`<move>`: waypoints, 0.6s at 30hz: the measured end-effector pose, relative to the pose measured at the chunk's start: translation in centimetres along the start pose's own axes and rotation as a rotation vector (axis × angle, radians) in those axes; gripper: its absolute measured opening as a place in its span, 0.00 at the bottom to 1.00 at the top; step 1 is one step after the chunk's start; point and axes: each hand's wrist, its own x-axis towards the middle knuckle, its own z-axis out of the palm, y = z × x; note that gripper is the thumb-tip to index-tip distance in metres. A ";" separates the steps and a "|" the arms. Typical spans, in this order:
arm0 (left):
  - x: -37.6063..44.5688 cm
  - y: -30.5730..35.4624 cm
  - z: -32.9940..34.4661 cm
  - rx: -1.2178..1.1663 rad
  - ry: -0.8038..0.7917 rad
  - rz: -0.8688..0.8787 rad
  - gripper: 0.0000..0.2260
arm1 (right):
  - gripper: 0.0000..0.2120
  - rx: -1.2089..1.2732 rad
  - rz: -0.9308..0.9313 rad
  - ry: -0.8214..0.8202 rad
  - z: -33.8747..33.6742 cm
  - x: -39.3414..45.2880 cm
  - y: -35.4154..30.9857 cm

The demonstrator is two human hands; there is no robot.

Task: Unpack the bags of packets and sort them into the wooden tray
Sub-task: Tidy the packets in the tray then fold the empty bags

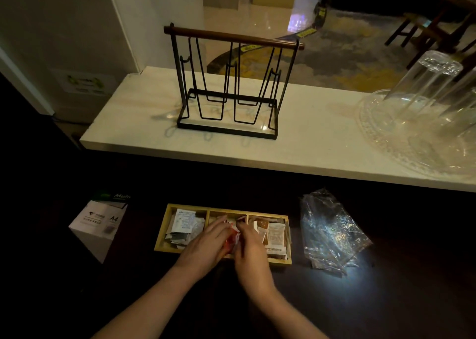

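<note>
A wooden tray (168, 219) with three compartments lies on the dark counter. Its left compartment holds white and grey packets (183, 225). Brown and beige packets (275, 235) fill the right one. Over the middle compartment, my left hand (206, 244) and my right hand (249, 246) meet, both with fingers closed on red packets (232, 237), which they partly hide. Empty clear plastic bags (331, 231) lie crumpled to the right of the tray.
A white A4 paper box (99, 224) stands left of the tray. Behind, a raised pale shelf (134, 122) carries a black wire rack (229, 86) with a wooden bar and, at the right, a glass tray (412, 137) with upturned glasses (425, 78).
</note>
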 end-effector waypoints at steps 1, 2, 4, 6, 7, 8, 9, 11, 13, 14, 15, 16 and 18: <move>-0.2 -0.1 0.1 0.004 -0.010 0.007 0.22 | 0.19 0.000 0.029 0.004 0.3 -0.5 0.2; -0.3 -0.1 0.2 0.025 -0.016 0.023 0.22 | 0.21 -0.002 0.057 -0.003 0.6 -0.9 0.5; -0.3 -0.2 0.5 0.097 -0.019 0.055 0.25 | 0.24 -0.018 0.106 -0.045 1.2 -1.2 1.1; -0.3 -0.2 0.8 0.108 -0.012 0.029 0.28 | 0.26 -0.025 0.127 -0.089 1.6 -1.1 1.0; -0.3 -0.2 0.9 0.089 -0.006 -0.011 0.29 | 0.27 -0.028 0.120 -0.110 1.8 -0.9 0.8; -0.3 -0.1 1.0 0.070 0.006 -0.053 0.31 | 0.27 -0.023 0.107 -0.134 1.9 -0.7 0.7; -0.4 -0.1 1.1 0.050 0.016 -0.091 0.32 | 0.28 -0.023 0.098 -0.152 1.9 -0.5 0.6; -0.2 -0.1 1.1 0.025 -0.010 -0.119 0.32 | 0.27 -0.050 0.095 -0.146 1.6 0.0 0.6; -0.1 0.0 0.9 0.015 -0.066 -0.104 0.30 | 0.24 -0.085 0.088 -0.095 1.0 0.5 0.8; 0.0 0.0 0.7 0.016 -0.075 -0.087 0.29 | 0.23 -0.103 0.078 -0.063 0.7 0.6 0.9; 0.0 0.0 0.5 0.027 -0.063 -0.071 0.28 | 0.22 -0.123 0.073 -0.037 0.4 0.7 0.9; 0.0 -0.2 0.3 0.051 -0.027 -0.067 0.28 | 0.22 -0.137 0.071 -0.019 0.3 0.7 0.9; -0.4 -1.4 0.1 0.145 0.074 -0.120 0.27 | 0.21 -0.163 0.076 -0.009 0.5 0.6 1.1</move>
